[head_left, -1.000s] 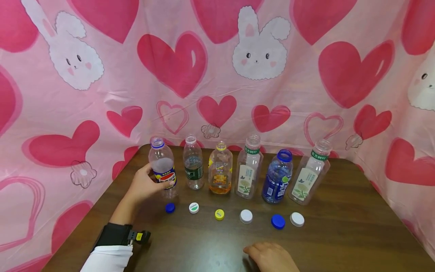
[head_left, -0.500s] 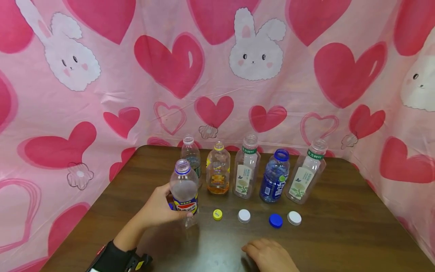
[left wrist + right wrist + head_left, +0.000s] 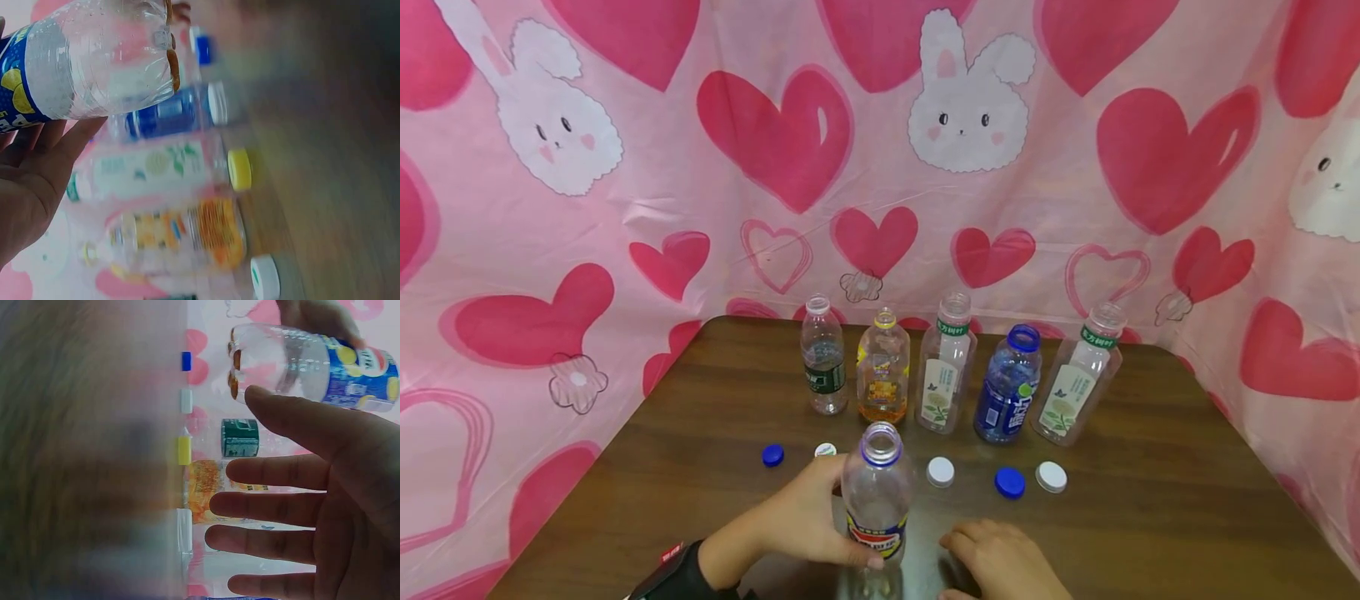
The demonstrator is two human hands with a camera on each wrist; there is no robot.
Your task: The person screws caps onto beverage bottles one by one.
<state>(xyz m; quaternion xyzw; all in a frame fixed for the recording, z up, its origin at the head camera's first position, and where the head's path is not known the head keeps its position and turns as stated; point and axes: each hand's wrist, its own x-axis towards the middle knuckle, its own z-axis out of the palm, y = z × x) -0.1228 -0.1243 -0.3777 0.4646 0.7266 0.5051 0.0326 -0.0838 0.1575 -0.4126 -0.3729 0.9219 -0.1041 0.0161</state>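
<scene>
One bottle (image 3: 876, 492) is in hand at the lower centre of the head view, uncapped and near upright. The left hand (image 3: 808, 518) grips it from the left around the label (image 3: 877, 537), thumb across the front. Thin plastic like this would probably dent under a squeeze, so a light, even hold on the label with the mouth kept level should serve best. The base looks lifted off the table (image 3: 1165, 533), though the wrist views are too blurred to be sure.

The right hand (image 3: 1003, 562) holds nothing: in the right wrist view its fingers (image 3: 275, 473) are straight and spread. It lies along the bottom edge of the head view, just right of the bottle and apart from it. The blue cap (image 3: 772, 455) sits above and left of the left hand; five other bottles (image 3: 942, 379) stand behind, mid-frame.
</scene>
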